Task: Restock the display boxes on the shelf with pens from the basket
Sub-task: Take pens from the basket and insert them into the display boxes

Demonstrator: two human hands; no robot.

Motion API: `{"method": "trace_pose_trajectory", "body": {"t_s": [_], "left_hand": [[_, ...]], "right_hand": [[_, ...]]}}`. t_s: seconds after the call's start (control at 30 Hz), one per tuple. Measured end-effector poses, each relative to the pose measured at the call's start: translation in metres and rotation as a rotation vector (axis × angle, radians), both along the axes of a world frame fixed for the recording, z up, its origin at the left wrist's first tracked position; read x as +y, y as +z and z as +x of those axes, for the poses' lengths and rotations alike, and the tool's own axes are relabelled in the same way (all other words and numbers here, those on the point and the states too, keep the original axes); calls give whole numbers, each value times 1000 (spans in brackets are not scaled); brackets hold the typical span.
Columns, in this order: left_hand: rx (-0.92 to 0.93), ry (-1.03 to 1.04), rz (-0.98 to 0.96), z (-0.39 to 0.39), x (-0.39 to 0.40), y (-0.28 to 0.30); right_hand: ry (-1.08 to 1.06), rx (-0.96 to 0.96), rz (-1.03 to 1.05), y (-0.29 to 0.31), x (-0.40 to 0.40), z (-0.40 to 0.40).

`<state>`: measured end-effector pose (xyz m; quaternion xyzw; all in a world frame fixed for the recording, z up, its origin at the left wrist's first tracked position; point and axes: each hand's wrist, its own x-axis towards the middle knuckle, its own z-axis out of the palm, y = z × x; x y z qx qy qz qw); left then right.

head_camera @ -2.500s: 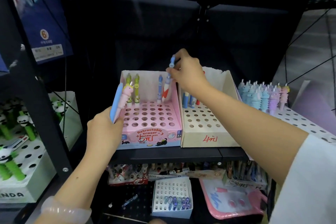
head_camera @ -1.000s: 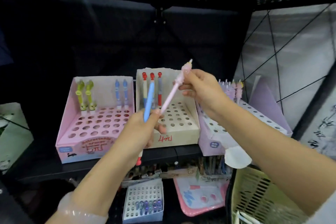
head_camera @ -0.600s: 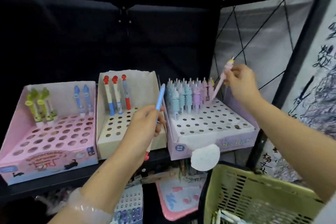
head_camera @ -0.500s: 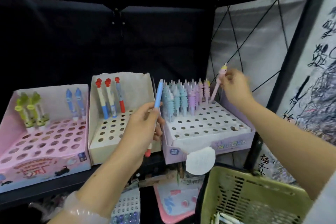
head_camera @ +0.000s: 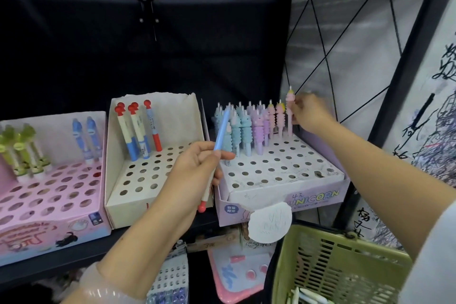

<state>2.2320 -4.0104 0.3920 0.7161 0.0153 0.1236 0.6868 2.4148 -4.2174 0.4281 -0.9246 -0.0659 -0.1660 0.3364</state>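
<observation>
My right hand (head_camera: 308,112) pinches a pink unicorn pen (head_camera: 290,116) that stands upright at the right end of the back row of the lilac unicorn display box (head_camera: 283,198). My left hand (head_camera: 195,175) grips a blue pen with a red end (head_camera: 217,153), held tilted in front of the cream display box (head_camera: 148,187). A pink display box (head_camera: 49,207) sits at the left with green and blue pens at its back. The green basket (head_camera: 345,271) is at the lower right, with several pale pens in it.
A black shelf frame post (head_camera: 394,96) and wire bracing stand right of the lilac box. Below the shelf lie a pink board (head_camera: 237,274) and a white holed box (head_camera: 170,279). A round white tag (head_camera: 270,223) hangs from the lilac box's front.
My view swung right from the pink box to the lilac box. My right hand took the pink pen from my left hand, carried it right and lowered it into the back row.
</observation>
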Motion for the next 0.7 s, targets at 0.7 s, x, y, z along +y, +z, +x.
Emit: {"method": "trace_pose_trajectory", "body": {"t_s": [0.7], "left_hand": [[9, -47, -607, -25, 36, 21]], "right_hand": [[927, -702, -264, 3, 105, -141]]}}
